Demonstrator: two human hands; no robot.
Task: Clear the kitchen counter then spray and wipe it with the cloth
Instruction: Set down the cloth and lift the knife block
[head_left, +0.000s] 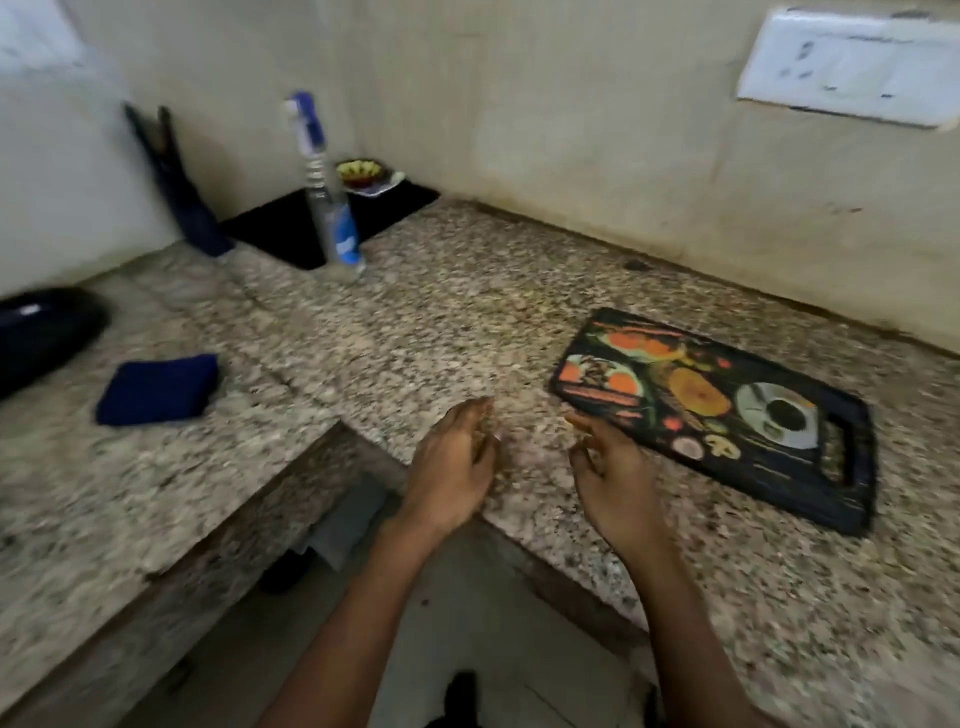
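Observation:
The speckled granite counter (457, 312) wraps around a corner. A folded blue cloth (158, 388) lies on its left stretch. A clear spray bottle (328, 202) with a blue head stands upright near the back corner. A black cutting board (722, 415) printed with food pictures lies flat on the right. My left hand (457, 462) and my right hand (613, 467) hover side by side over the counter's front edge, fingers loosely curled and empty. The right hand's fingertips are just left of the board, not touching it.
A black mat (291, 228) in the corner carries a small patterned bowl on a white dish (363, 174). A dark knife holder (176, 192) leans on the left wall. A black rounded object (41, 332) sits at far left. A switch plate (852, 67) is on the wall.

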